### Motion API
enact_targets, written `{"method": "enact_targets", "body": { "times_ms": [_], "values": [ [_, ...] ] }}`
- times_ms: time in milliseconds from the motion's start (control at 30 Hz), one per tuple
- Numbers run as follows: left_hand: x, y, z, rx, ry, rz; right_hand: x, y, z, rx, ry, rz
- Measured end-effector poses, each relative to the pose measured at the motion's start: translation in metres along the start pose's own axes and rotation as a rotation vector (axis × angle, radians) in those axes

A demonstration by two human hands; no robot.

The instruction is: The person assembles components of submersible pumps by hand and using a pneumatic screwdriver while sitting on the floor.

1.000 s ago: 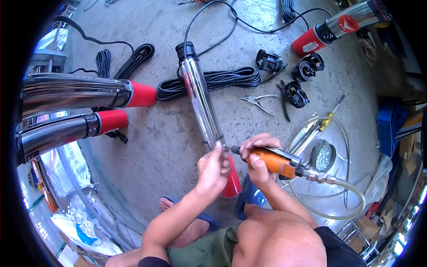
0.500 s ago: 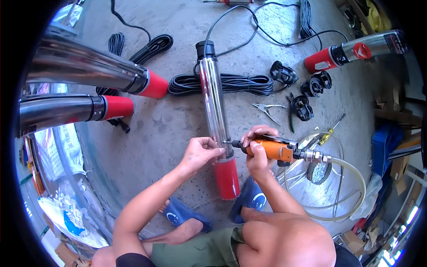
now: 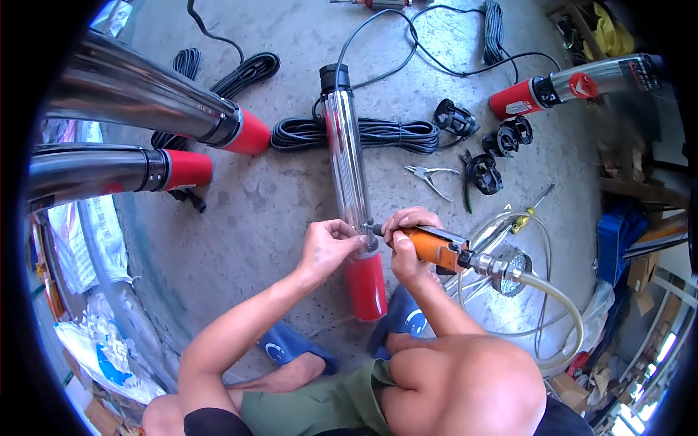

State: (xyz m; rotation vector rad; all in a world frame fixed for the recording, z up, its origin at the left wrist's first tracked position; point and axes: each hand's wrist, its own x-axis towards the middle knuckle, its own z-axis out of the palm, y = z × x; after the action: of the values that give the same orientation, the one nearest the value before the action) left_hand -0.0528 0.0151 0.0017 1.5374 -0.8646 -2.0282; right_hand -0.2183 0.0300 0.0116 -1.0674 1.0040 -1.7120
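A long shiny steel submersible pump with a black top and a red lower end lies on the floor in front of me. My right hand grips an orange air screwdriver fed by a clear hose. Its tip meets the pump's right side just above the red end. From the left, my left hand touches the pump at that same height, thumb and fingers pinched together. Whatever may be between those fingertips is too small to make out.
Two more pumps with red ends stand at left; another is at far right. Coiled black cable passes under the middle pump. Pliers, black plastic parts, a yellow-handled screwdriver and a round metal dish lie right.
The air screwdriver's hose end has tipped down toward me while its tip stays at the pump. My left hand keeps its pinch at the pump. The whole view has shifted slightly.
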Motion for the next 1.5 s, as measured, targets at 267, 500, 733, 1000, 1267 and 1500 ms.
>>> {"method": "enact_targets", "body": {
  "times_ms": [267,500,733,1000,1267,1500],
  "values": [
    [0.031,-0.011,-0.026,0.213,0.323,0.206,0.001,-0.013,-0.002,0.064,0.062,0.129],
    [0.045,-0.015,0.020,-0.124,0.064,0.235,0.011,-0.081,-0.047,0.173,0.453,0.047],
    [0.013,0.047,0.033,-0.040,0.238,0.321,-0.029,-0.170,-0.168,0.102,0.860,0.240],
    [0.010,0.123,0.035,0.259,0.460,0.956,-0.084,-0.207,-0.354,0.282,1.241,0.569],
    [0.041,0.130,0.028,0.359,0.714,1.162,-0.097,-0.116,-0.373,-0.178,1.067,0.837],
    [0.040,0.124,0.026,0.241,0.697,1.101,-0.093,-0.095,-0.331,-1.343,0.695,0.727]
  ]
}}
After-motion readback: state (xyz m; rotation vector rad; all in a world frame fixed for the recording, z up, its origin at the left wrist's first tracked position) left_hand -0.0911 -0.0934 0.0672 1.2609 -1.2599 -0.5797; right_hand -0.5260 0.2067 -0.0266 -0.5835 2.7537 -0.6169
